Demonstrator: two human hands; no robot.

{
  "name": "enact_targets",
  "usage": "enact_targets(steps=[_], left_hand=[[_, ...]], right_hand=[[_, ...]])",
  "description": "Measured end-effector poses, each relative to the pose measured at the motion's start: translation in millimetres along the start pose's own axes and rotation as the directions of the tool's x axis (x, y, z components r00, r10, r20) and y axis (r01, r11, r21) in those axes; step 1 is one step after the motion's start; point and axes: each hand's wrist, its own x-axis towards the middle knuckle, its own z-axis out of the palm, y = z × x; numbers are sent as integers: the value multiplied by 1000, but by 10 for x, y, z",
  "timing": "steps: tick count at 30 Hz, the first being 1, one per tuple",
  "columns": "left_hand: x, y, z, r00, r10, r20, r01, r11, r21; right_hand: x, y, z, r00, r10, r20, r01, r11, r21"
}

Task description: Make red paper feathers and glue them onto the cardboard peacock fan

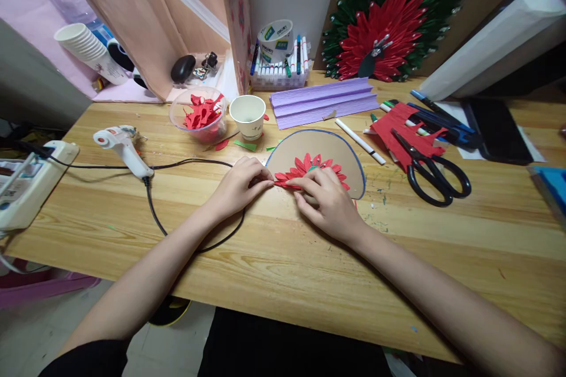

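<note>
A rounded piece of cardboard edged in blue lies on the table, with a fan of red paper petals along its lower part. At the fan's left end, my left hand is closed, its thumb and forefinger pinching the tip of a red petal. My right hand bends over the lower middle of the fan, fingertips and thumb closed at the same petal's inner part. It covers part of the petals and of a small green piece at their centre.
Left of my hands rests a white glue gun, its black cable looping under my left arm. Behind are a bowl of red paper scraps, a paper cup and purple crepe paper. Black scissors lie on red paper at right.
</note>
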Motion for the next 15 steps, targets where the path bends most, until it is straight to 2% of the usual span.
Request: enact_targets(steps=[5, 15], left_hand=[[-1, 7, 15, 1000, 2, -21, -2, 1000, 5], [-2, -15, -17, 1000, -2, -18, 2, 1000, 9]], right_hand=[[8, -6, 16, 999, -24, 48, 27, 999, -47], [1, -11, 3, 998, -17, 54, 19, 999, -39]])
